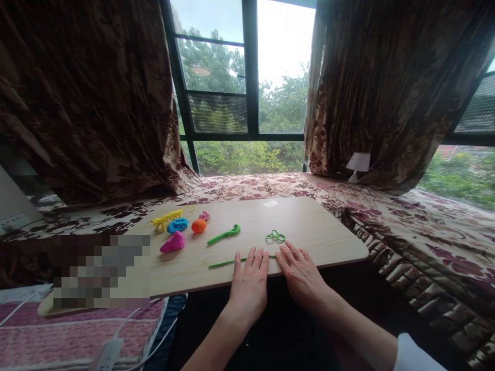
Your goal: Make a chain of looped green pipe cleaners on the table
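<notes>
Both of my hands lie flat near the front edge of the light wooden table (305,221). Under the fingers of my left hand (250,281) runs a thin green clay strand (221,265), its left end sticking out past them. My right hand (300,270) has its fingers stretched out over the strand's right part, which they hide. Just beyond the right fingertips lie thin green clay loops (276,236). A thicker green clay stick with a curled end (224,234) rests farther left, apart from both hands.
At the table's left are a yellow clay animal figure (166,220), a blue clay lump (178,225), an orange ball (198,225), a small pink piece (204,216) and a magenta lump (173,241). A white lamp (358,164) stands by the window. A power strip (107,354) lies lower left.
</notes>
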`<state>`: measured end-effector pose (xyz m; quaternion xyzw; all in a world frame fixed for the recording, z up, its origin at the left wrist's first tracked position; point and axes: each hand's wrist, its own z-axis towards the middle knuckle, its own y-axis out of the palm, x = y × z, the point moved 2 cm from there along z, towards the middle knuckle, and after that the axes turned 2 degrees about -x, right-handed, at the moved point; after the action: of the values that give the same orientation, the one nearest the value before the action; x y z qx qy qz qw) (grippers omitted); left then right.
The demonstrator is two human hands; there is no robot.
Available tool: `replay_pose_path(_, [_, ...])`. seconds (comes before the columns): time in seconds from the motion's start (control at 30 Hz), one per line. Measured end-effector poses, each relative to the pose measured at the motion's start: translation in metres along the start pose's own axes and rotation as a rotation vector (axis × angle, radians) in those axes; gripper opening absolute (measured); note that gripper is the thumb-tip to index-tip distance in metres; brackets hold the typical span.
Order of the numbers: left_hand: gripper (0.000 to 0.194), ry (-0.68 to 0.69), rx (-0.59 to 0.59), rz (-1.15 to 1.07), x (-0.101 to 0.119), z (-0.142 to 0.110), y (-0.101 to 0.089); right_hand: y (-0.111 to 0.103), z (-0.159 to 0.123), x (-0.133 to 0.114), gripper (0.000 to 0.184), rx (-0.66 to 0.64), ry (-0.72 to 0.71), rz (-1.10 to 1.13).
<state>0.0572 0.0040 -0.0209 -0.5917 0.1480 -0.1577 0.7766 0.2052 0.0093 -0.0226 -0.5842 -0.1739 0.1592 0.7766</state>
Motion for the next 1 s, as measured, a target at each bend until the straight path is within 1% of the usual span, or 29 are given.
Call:
replay_pose_path(0.1, [0.069,-0.005,0.010,0.008,-0.007,-0.001,0.000,-0.003,0.005,0.002,0.061,-0.002,0.026,0.005])
replay_pose_path(0.23, [0.069,-0.047,0.067,0.035,-0.029,-0.013,0.001,-0.006,0.009,0.000,0.067,0.032,0.038,0.024])
replay_pose_path(0.3, [0.066,-0.079,0.070,0.044,-0.038,-0.018,0.002,-0.007,0.011,-0.006,0.069,0.049,0.015,0.051])
replay_pose_path(0.37, [0.064,-0.089,0.057,0.042,-0.043,-0.022,0.003,-0.005,0.011,-0.014,0.070,0.035,-0.035,0.086])
replay_pose_path(0.5, [0.063,-0.060,0.050,0.034,-0.041,-0.032,0.004,0.006,0.004,-0.027,0.070,-0.010,-0.104,0.118])
replay_pose_path(0.6, [0.063,-0.052,0.058,0.038,-0.037,-0.036,0.004,0.011,0.000,-0.028,0.069,-0.006,-0.123,0.105])
replay_pose_path(0.73, [0.062,-0.097,0.073,0.057,-0.038,-0.031,0.002,0.007,0.009,-0.024,0.067,-0.010,-0.077,0.099])
replay_pose_path(0.8, [0.062,-0.096,0.074,0.065,-0.038,-0.031,0.003,0.004,0.010,-0.024,0.065,-0.016,-0.064,0.099])
replay_pose_path(0.9, [0.062,-0.069,0.081,0.075,-0.036,-0.037,0.004,0.001,0.004,-0.026,0.062,-0.012,-0.102,0.112])
replay_pose_path(1.0, [0.062,-0.078,0.092,0.082,-0.035,-0.038,0.004,-0.001,0.001,-0.025,0.061,-0.006,-0.124,0.132])
